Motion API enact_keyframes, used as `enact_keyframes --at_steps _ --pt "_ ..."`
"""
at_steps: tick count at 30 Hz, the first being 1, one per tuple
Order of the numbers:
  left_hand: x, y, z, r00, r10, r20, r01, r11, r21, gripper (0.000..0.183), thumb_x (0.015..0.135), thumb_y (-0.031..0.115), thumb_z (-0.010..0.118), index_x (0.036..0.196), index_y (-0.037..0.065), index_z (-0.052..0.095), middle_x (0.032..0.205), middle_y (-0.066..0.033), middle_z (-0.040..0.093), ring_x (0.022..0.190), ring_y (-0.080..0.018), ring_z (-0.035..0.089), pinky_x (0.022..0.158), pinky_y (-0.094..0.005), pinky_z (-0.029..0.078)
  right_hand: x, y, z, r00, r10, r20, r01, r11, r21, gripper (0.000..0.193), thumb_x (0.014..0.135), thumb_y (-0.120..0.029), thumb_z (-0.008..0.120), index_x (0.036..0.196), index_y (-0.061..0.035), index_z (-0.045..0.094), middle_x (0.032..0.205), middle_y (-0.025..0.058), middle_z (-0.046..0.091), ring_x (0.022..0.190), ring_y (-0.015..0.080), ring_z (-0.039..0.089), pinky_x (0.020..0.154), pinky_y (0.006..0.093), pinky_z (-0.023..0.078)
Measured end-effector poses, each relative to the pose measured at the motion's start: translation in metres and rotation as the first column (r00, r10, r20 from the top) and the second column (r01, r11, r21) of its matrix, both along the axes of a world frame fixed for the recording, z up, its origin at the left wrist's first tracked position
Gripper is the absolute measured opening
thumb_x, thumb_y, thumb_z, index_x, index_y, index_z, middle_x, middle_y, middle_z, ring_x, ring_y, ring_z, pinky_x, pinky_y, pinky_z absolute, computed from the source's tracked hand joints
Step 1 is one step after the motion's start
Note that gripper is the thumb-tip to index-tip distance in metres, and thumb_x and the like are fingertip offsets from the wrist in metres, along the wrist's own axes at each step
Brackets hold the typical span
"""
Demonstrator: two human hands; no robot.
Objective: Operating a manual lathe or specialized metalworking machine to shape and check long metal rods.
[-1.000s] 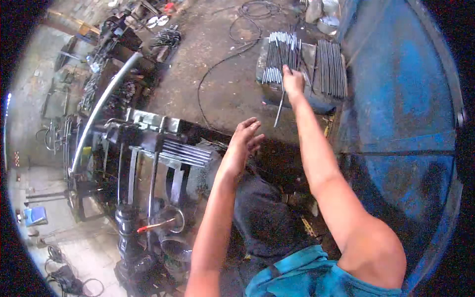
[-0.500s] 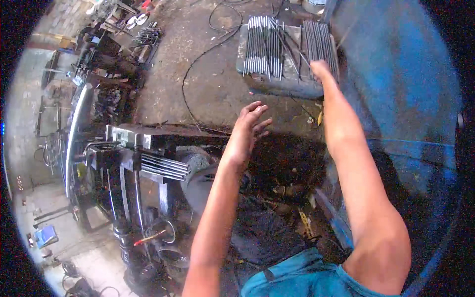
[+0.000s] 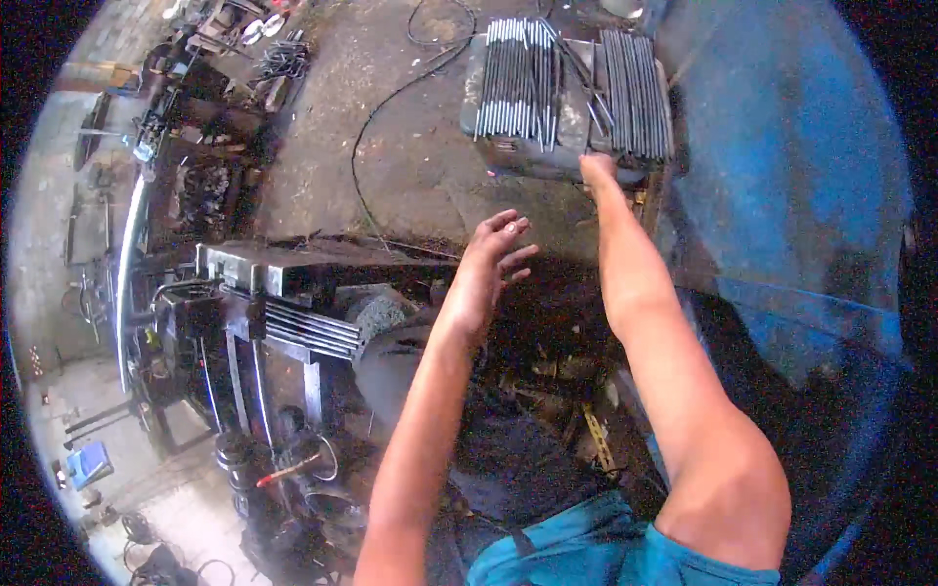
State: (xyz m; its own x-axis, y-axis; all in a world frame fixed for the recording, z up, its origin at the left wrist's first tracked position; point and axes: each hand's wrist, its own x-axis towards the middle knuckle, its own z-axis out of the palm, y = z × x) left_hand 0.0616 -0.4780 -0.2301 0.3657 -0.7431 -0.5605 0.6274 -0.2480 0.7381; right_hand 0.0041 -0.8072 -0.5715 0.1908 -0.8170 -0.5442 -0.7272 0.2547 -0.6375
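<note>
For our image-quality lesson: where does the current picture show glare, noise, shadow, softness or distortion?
Head view, lower left: pale floor looks washed out; head view, right: blue surface looks grainy; head view, centre: deep shadow hides detail beside left forearm; head view, top: right hand looks soft; head view, rim: straight edges bend.

before you, thin silver-tipped metal rods (image 3: 515, 82) lie left of straight dark metal rods (image 3: 636, 96), both on a grey rectangular block (image 3: 532, 160).
</note>
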Motion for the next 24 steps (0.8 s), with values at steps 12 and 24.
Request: enact_keyframes --at_steps 12,24 --pt "0.029 0.123 0.050 0.886 0.454 0.093 -0.430 0.880 -0.203 0.059 0.095 0.037 0.055 0.142 0.005 0.038 0.143 -0.0134 0.049 0.123 -0.0293 0.054 0.100 -0.0429 0.042 0.091 0.256 0.161 0.758 -0.060 0.650 -0.188 0.933 0.305 0.020 0.090 -0.024 0.057 0.093 -0.0060 0.064 0.077 0.0027 0.057 0.059 0.0131 0.051 0.052 0.0315 0.043" --pt "-0.010 0.280 0.073 0.645 0.762 -0.055 -0.724 0.587 -0.363 0.049 0.095 0.031 0.052 0.134 0.002 0.046 0.136 -0.0160 0.054 0.115 -0.0308 0.059 0.097 -0.0436 0.047 0.106 0.425 0.325 0.263 0.875 0.407 -0.820 0.425 -0.384 0.029 0.092 -0.026 0.062 0.098 0.0022 0.066 0.084 0.0196 0.067 0.078 0.0208 0.062 0.075 0.0347 0.049"
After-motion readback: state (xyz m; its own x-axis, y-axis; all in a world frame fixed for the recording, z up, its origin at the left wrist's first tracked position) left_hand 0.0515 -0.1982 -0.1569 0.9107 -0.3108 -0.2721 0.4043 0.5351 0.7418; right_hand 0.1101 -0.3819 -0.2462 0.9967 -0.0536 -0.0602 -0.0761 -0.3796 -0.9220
